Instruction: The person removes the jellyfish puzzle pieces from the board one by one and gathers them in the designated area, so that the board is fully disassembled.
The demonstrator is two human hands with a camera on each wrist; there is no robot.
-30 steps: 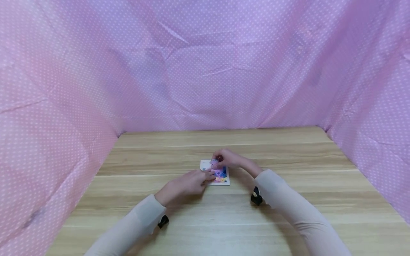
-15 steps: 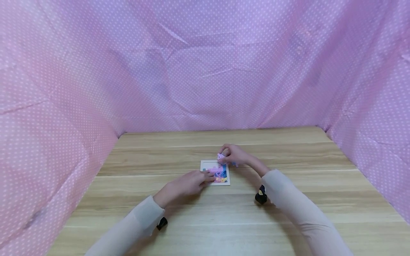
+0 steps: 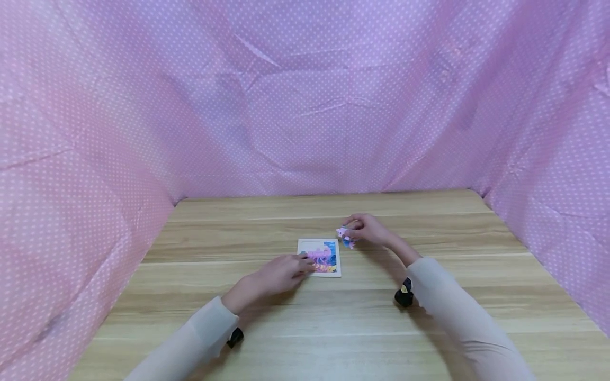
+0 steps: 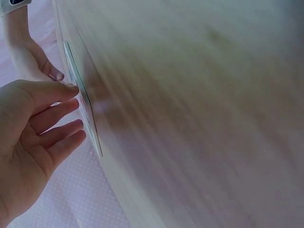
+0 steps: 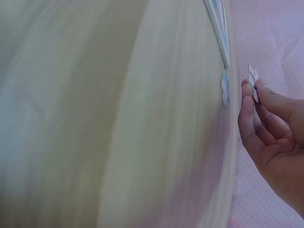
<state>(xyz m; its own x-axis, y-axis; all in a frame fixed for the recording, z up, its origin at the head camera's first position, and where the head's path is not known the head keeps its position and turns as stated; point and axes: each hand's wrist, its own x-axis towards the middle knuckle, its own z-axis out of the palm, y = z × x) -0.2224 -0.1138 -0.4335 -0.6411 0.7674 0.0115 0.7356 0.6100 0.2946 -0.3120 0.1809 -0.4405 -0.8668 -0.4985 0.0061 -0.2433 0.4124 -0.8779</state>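
Observation:
A white-rimmed square puzzle board point(image 3: 308, 245) lies on the table, its picture pink, blue and yellow. My left hand point(image 3: 281, 273) rests its fingertips on the board's near left part, fingers fairly straight, hiding that area. My right hand point(image 3: 369, 231) is off the board's far right corner. Between thumb and fingers it pinches a small pink puzzle piece point(image 3: 340, 232), seen edge-on as a thin piece in the right wrist view point(image 5: 252, 76). Below it, another blue and pink puzzle piece point(image 3: 348, 244) lies on the table beside the board.
The wood-grain table point(image 3: 305, 328) carries the board near its middle. Pink dotted cloth point(image 3: 305, 106) hangs behind and on both sides. Black wrist devices point(image 3: 404, 294) sit beneath both sleeves.
The right hand has lifted the pink piece off the board and carried it right, past the corner. More of the board's picture shows. The left hand has stayed, shifting slightly left.

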